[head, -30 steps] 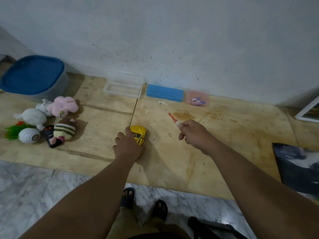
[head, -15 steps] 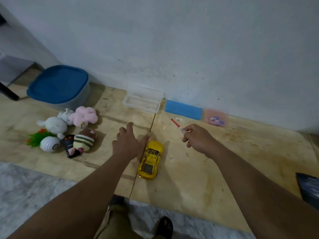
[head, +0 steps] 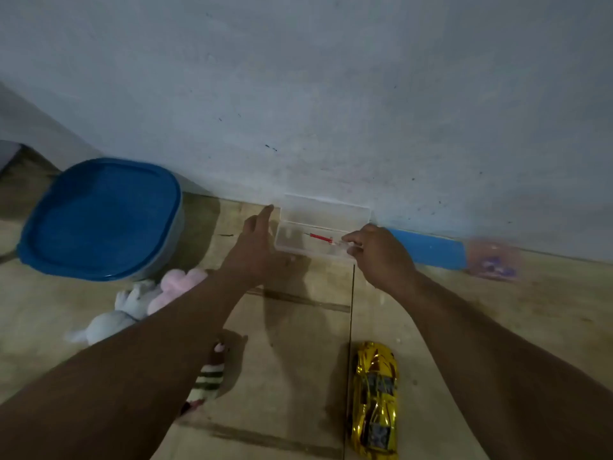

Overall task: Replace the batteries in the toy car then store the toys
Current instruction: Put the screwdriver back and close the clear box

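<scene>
While both forearms reach toward the wall, the right hand [head: 381, 257] pinches the clear handle end of a small red-shafted screwdriver [head: 321, 238] between thumb and fingertips, a narrow closed grip. The screwdriver lies almost level over the tray of an open clear plastic rectangular case [head: 298, 249], its tip pointing left; whether the tool touches the tray floor cannot be told. The case stands against the base of the pale wall [head: 331, 94], its lid raised and leaning toward the wall.

The left hand [head: 257, 252] is spread flat, fingers extended and holding nothing, its thumb side at the left end of the case; contact with the case wall cannot be confirmed.

The shiny yellow toy car [head: 376, 400] rests on its wheels on the light wooden board surface [head: 298, 360], well apart from both hands, near the lower edge of the view and just right of a dark seam between boards.

A flat blue rectangular block [head: 428, 250] lies along the wall just right of the case, partly hidden by the right hand. Beside it is a blurred pink translucent packet [head: 492, 262].

At the left stands a grey tub with a blue rounded lid [head: 99, 217]. Near it lie a pink plush toy [head: 179, 283], a white plush toy [head: 112, 322] and a brown striped plush toy [head: 209, 376], all partly covered by the left forearm.
</scene>
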